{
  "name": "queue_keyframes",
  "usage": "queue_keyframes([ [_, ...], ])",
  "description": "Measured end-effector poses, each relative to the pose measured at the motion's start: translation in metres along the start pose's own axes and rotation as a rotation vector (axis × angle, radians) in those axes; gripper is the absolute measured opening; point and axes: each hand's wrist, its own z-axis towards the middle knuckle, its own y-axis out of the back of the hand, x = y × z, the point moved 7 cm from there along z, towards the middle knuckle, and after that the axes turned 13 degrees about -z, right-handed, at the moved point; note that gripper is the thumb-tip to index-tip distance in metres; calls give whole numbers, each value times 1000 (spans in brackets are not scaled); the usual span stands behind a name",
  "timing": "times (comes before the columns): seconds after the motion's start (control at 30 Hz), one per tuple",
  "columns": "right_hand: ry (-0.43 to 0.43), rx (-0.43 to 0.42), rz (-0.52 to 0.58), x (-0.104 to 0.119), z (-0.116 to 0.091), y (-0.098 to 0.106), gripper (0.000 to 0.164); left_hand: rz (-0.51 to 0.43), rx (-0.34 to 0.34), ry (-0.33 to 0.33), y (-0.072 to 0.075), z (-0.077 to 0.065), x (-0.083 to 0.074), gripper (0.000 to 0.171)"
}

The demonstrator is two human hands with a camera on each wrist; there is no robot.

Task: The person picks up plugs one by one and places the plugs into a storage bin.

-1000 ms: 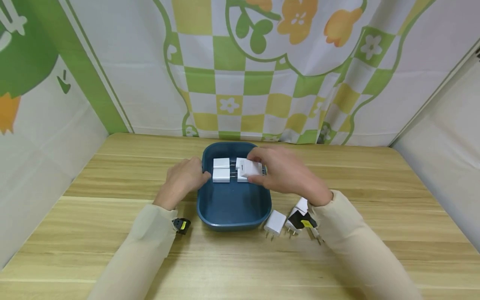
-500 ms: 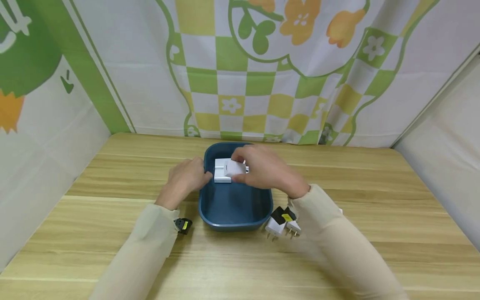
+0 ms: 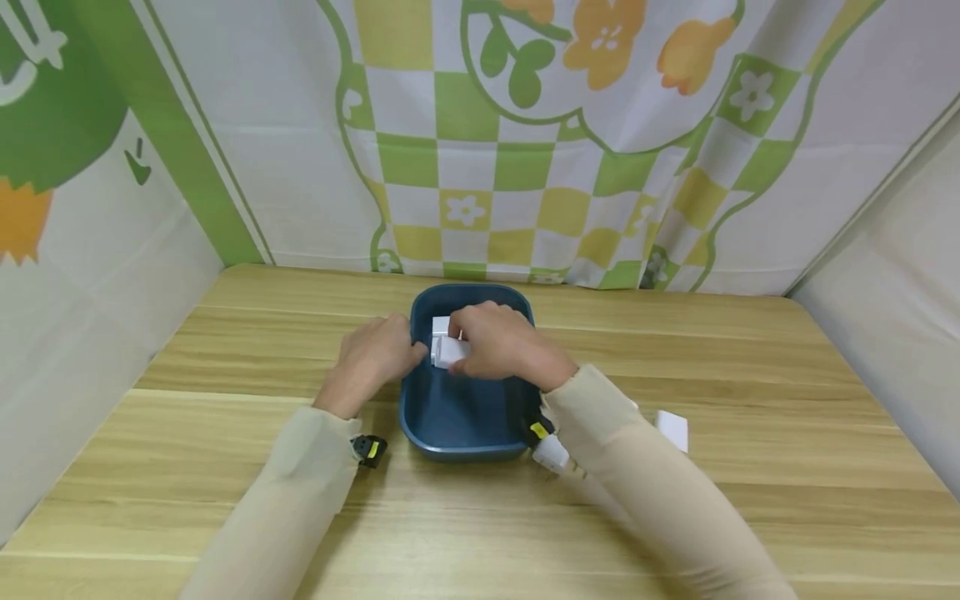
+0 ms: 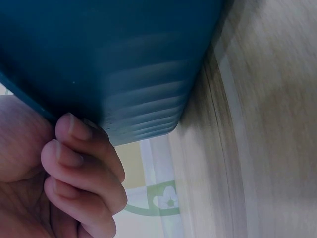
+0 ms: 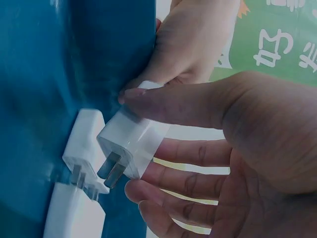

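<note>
A dark blue plastic basin (image 3: 467, 427) with rounded corners stands on the wooden table. My left hand (image 3: 371, 360) grips its left rim, thumb inside and curled fingers (image 4: 84, 173) against the outer wall. Inside the basin, my right hand (image 3: 498, 340) pinches a white charger plug (image 5: 133, 136) between thumb and fingers, its two metal prongs bare. In the right wrist view, two more white chargers lie in the basin beside it, one charger (image 5: 85, 136) with prongs toward the other charger (image 5: 74, 213). The right hand hides much of these chargers in the head view.
Right of the basin, a white charger (image 3: 551, 455) lies close to its front corner, and another charger (image 3: 672, 430) lies farther right; the right sleeve (image 3: 637, 454) partly covers that area. A patterned curtain (image 3: 465, 167) hangs behind the table's far edge.
My right hand has moved left across the basin with the charger, toward its left wall, and lowered near the chargers there. The left hand has kept its hold on the rim.
</note>
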Motion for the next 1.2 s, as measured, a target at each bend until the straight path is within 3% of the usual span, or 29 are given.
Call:
queue_keyframes([
  [0.63, -12, 116, -26, 7, 19, -17, 37, 9, 8, 17, 0, -2, 1, 32],
  [1.2, 7, 107, 0, 14, 23, -32, 27, -2, 10, 7, -1, -2, -1, 32],
])
